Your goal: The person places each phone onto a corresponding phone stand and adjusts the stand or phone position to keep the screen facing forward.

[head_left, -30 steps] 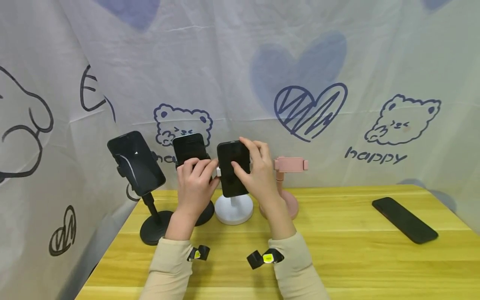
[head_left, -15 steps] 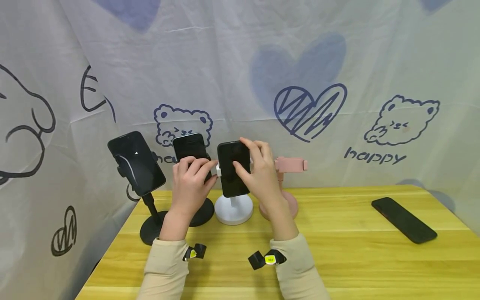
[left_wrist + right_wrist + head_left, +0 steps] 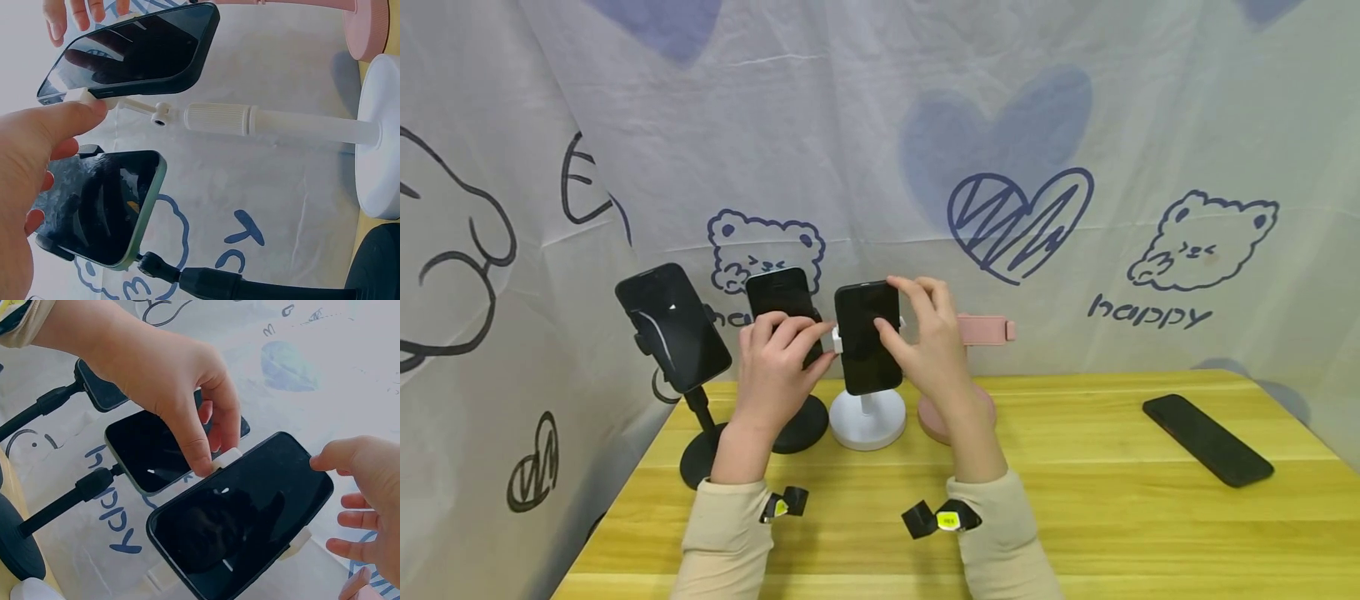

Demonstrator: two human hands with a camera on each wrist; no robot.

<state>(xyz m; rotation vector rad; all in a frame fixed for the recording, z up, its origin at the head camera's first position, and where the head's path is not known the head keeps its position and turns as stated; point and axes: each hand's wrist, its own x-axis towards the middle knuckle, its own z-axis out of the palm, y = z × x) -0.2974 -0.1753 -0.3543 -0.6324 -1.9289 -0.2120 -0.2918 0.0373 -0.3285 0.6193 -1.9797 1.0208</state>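
Note:
A black phone (image 3: 863,358) sits upright in the clamp of a white phone stand (image 3: 867,427). My left hand (image 3: 775,362) pinches the stand's white side clamp (image 3: 229,457) at the phone's left edge, the thumb pressing it in the left wrist view. On the phone's other side, my right hand (image 3: 934,354) has its thumb at the screen's right edge and its index fingertip at the top corner. Its remaining fingers are spread in the right wrist view. A second phone (image 3: 103,206), with a pale green edge, stands in a black phone stand behind my left hand.
At the far left, another black stand (image 3: 703,454) bears a tilted phone (image 3: 673,327). A pink phone stand (image 3: 988,330), without a phone, is right of the white one. One more phone (image 3: 1208,440) lies on the wooden table (image 3: 1097,533) at right. A printed cloth hangs behind.
My left hand has shifted slightly left while keeping to the white clamp. The right hand has drawn a little to the right, its thumb sliding back toward the screen's edge.

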